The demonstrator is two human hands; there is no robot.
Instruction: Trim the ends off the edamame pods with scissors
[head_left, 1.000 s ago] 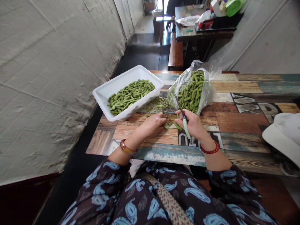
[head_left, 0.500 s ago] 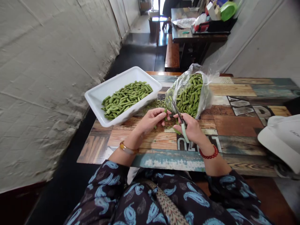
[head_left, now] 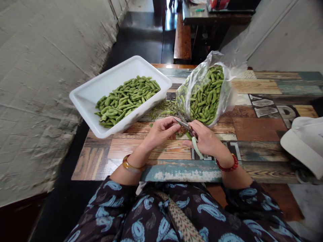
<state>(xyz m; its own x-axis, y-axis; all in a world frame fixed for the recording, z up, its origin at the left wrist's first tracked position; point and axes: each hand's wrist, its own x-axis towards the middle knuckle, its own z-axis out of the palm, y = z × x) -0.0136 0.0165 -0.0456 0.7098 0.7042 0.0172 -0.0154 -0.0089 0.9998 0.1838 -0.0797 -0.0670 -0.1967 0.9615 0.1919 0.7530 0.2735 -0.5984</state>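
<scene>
My left hand is closed in a pinch at the tips of the scissors. Half a second ago an edamame pod stood between these fingers; now the fingers and blades mostly hide it. Pale green handles of the scissors rest in my right hand, and the dark blades are spread toward my left fingertips. Just below the blades shows another green pod; I cannot tell whether my right hand touches it. Behind my hands, a clear plastic bag lies open, full of edamame pods.
A white plastic tub with many pods stands at the left on the patchwork-print table. Small green trimmings lie between tub and bag. A white cap is at the right edge. Beyond are a wooden bench and another table.
The view has tilted down. The scissors have swung left, and their opened blades now reach my left fingertips, where the pod was plainly visible before.
</scene>
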